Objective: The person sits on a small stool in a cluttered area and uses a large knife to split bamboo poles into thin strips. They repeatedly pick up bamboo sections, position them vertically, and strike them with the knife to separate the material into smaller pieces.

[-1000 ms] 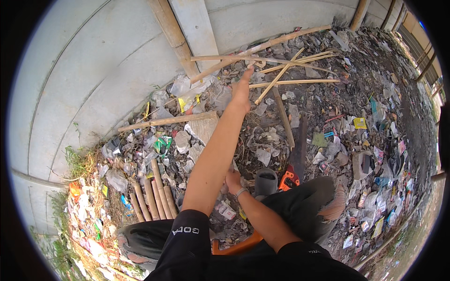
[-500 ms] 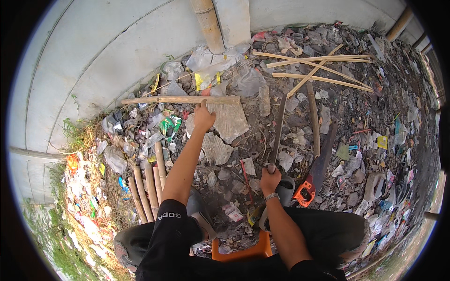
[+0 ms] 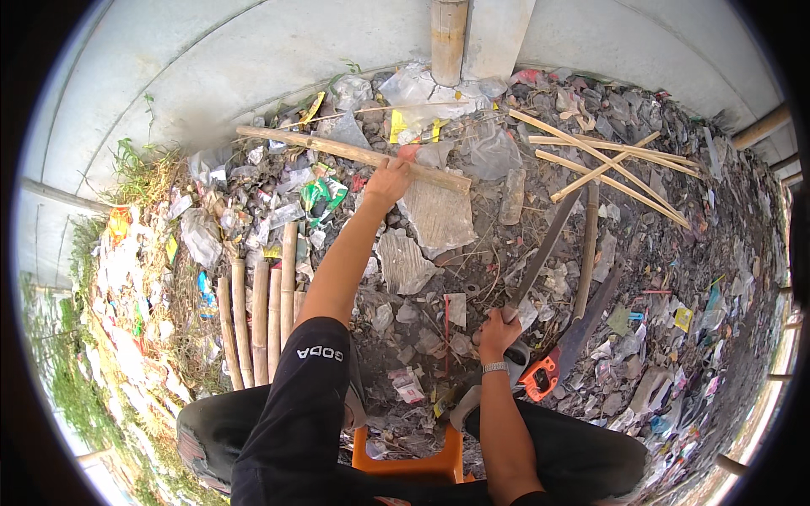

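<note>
A pale length of split bamboo [image 3: 316,145] is gripped near its right part by my left hand [image 3: 391,180], fingers closed over it. Its right end lies over a rough concrete slab [image 3: 440,221]. My right hand [image 3: 498,332], with a watch at the wrist, is closed around the handle of a long machete [image 3: 547,250]. The blade points away from me and leans right. Right of that hand lies a handsaw [image 3: 542,376] with an orange handle, and beyond it a darker bamboo stick [image 3: 588,253].
Several cut bamboo pieces [image 3: 274,316] lie side by side at my left. Thin split strips [image 3: 607,156] cross each other at the far right. An orange stool [image 3: 408,466] is beneath me. Litter and rubble cover the ground up to a pale wall [image 3: 278,59] with a bamboo post [image 3: 448,42].
The bamboo has tilted, its right end now lower than its left. The machete's blade leans further right and shows more of its flat. The whole view has shifted slightly.
</note>
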Motion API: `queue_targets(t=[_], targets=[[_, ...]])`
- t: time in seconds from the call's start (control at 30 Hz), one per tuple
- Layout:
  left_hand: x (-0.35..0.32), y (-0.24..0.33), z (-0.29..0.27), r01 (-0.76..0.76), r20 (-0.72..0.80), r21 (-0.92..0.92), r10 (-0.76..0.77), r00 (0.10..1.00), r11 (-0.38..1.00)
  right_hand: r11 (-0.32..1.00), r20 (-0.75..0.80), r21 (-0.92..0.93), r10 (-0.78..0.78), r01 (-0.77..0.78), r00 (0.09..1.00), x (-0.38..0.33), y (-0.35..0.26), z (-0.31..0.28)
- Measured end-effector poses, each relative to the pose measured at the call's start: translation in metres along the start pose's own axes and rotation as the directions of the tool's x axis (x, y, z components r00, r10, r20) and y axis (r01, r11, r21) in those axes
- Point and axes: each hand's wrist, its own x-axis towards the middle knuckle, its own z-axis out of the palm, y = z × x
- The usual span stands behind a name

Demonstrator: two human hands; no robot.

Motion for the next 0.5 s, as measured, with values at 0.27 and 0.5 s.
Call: queue_targets(t=[0.27, 0.5], targets=[[0.001, 0.001, 0.007, 0.183, -0.192, -0.142, -0.208, 0.959, 0.973, 0.997, 0.092, 0.076, -0.024, 0.017, 0.995, -0.009, -0.008, 0.008], [0.031, 0.007, 0.035, 0.289, -0.04, -0.156, -0.299, 0.954, 0.944, 0.999, 0.076, -0.036, -0.027, 0.03, 0.997, -0.002, 0.004, 0.007]])
